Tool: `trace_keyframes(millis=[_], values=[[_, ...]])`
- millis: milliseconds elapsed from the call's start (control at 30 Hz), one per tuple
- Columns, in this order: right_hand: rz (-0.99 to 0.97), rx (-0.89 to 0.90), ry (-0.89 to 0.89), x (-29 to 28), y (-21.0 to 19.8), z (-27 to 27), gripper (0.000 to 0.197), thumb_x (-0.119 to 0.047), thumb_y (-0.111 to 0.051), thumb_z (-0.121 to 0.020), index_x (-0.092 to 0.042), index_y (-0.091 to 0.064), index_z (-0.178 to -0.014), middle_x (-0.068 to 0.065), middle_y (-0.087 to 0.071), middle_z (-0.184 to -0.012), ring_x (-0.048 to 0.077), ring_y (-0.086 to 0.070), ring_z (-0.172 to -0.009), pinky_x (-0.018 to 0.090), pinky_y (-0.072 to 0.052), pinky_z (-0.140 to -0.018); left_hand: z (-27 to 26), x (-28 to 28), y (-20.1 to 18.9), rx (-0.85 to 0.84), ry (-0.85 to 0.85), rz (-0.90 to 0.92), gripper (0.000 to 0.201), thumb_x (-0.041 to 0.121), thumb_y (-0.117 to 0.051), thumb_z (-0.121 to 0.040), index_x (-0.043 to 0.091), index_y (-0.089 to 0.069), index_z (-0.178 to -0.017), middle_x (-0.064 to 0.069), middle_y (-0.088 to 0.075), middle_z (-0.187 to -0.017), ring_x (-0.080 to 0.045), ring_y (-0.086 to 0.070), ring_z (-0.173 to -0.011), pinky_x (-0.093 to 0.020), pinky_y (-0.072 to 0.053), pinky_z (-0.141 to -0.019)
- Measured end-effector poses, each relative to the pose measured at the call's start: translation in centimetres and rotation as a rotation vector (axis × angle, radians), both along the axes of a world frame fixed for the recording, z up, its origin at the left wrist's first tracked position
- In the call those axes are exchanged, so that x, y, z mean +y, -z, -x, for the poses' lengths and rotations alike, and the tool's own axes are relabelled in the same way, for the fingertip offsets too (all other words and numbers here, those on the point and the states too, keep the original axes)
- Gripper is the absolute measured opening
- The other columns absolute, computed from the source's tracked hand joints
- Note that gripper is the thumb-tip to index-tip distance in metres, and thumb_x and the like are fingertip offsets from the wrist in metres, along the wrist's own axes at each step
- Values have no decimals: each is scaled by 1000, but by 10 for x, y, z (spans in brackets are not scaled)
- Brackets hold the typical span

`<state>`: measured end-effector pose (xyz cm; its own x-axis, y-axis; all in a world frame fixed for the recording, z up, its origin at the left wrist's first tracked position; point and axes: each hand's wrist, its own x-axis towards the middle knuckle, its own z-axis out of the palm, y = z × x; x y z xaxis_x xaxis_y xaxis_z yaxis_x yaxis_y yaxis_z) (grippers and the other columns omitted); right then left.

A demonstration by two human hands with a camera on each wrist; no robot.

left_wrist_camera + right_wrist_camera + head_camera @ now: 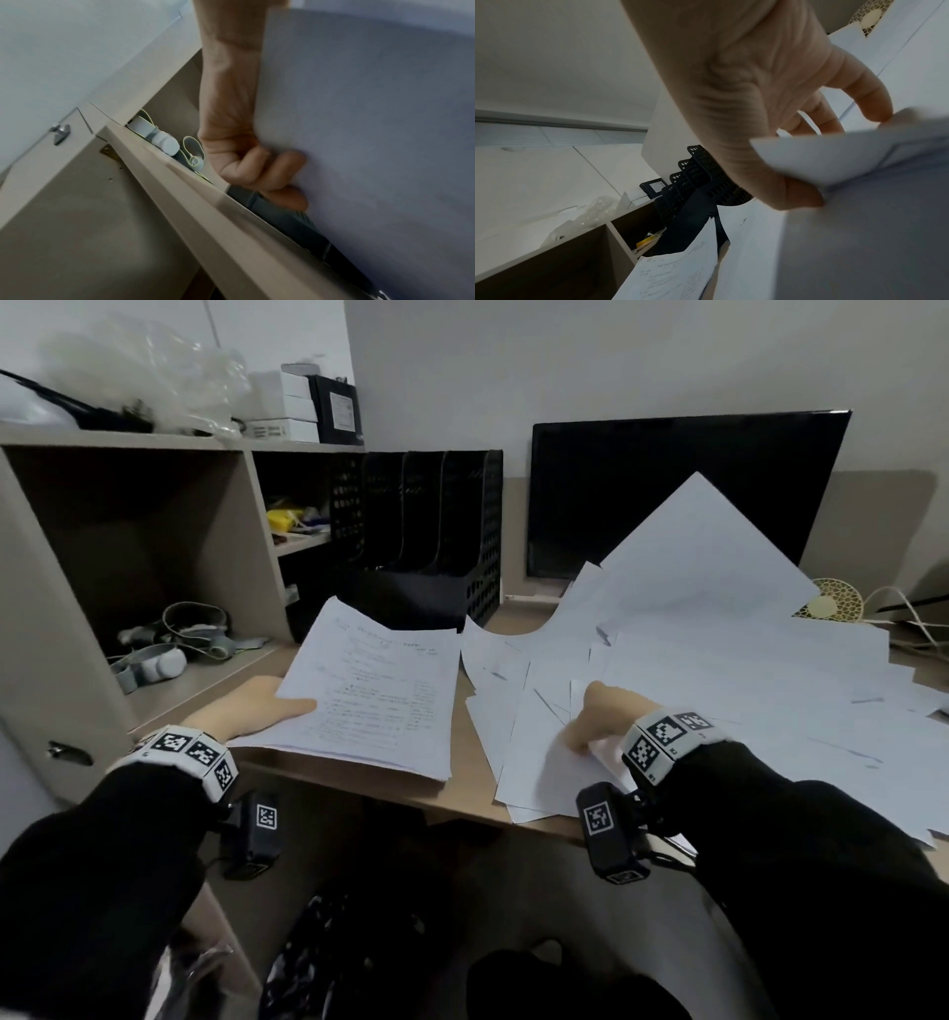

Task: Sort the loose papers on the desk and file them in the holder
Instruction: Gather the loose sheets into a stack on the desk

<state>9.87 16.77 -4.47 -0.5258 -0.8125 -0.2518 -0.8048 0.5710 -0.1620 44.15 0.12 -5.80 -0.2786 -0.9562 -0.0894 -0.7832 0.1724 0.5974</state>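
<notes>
The left hand held a stack of printed papers by its near left edge, thumb on top and fingers curled beneath, the stack lifted off the worktop at the hand's side and resting on it at its right edge. Beyond that hand, to its left, stood a shelf unit with straps and small gear in its open bay. Ahead of the stack, past the hand's reach, the black file holder stood against the wall. Right of it sat a dark monitor. The right hand pinched a corner of one sheet between thumb and fingers, atop the loose papers spread across the worktop around and beyond it.
</notes>
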Motion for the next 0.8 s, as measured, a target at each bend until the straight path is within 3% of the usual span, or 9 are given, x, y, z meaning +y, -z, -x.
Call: trace_keyframes(millis=[100,200,300,433,533,600,667,733,800], values=[[13,3,-21,-2,-4,0,17,-10,-59,-75,-11,-42,-73,4,-47,-74,26,-52,-82,23,-38,-59,-12,-4,0,-55,-19,5,36,37,-63,-90,10,-65,-114,-5,-65,-111,-22,-60,-97,-31,-42,-81],[43,-6,-15,-3,-6,1,20,-7,-55,-80,-13,-39,-69,3,-46,-69,22,-52,-73,20,-35,-52,-28,-13,7,-135,-90,36,39,39,-68,-85,0,-66,-92,-10,-62,-90,-24,-56,-78,-30,-36,-69],[128,-22,-7,-5,-5,2,19,-4,-49,-82,-10,-40,-67,5,-47,-68,24,-52,-73,23,-40,-57,-42,-24,19,-164,-126,40,37,42,-71,-81,8,-58,-77,-11,-52,-78,-21,-47,-70,-31,-31,-65],[349,-89,-19,-7,-13,-1,22,-9,-45,-85,-11,-39,-65,10,-51,-84,30,-53,-83,35,-52,-79,-41,-15,19,-163,-154,119,30,36,-72,-81,8,-62,-85,-13,-63,-89,-23,-55,-78,-32,-38,-71],[545,-135,-64,-7,-26,-10,14,1,-43,-75,-7,-45,-63,10,-51,-70,26,-53,-63,28,-50,-60,-36,-10,19,-117,-195,109,46,37,-66,-88,6,-56,-121,-14,-58,-127,-29,-55,-110,-35,-41,-89],[699,-205,-122,-6,-35,-16,17,2,-46,-77,-7,-48,-63,7,-50,-65,22,-47,-59,28,-43,-56,-36,-8,14,-51,-219,76,60,41,-60,-91,4,-46,-137,-12,-49,-139,-30,-50,-121,-36,-40,-92],[816,-280,-205,-3,-46,-23,18,-3,-53,-82,-10,-50,-66,4,-52,-69,17,-45,-62,24,-39,-58,-38,-9,6,19,-213,49,50,40,-59,-92,6,-54,-128,-11,-54,-131,-28,-51,-117,-35,-38,-93],[897,-366,-274,2,-55,-29,17,-12,-61,-86,-15,-55,-70,0,-59,-79,11,-52,-69,21,-41,-61,-35,-1,-10,137,-167,-10,31,38,-65,-86,11,-58,-99,-11,-54,-107,-24,-51,-103,-39,-38,-88],[937,-484,-331,5,-62,-34,15,-15,-65,-85,-20,-58,-72,-1,-66,-87,10,-60,-79,21,-48,-70,-25,8,-31,154,-105,22,42,43,-69,-80,12,-58,-105,-10,-55,-108,-23,-53,-103,-38,-39,-88]])
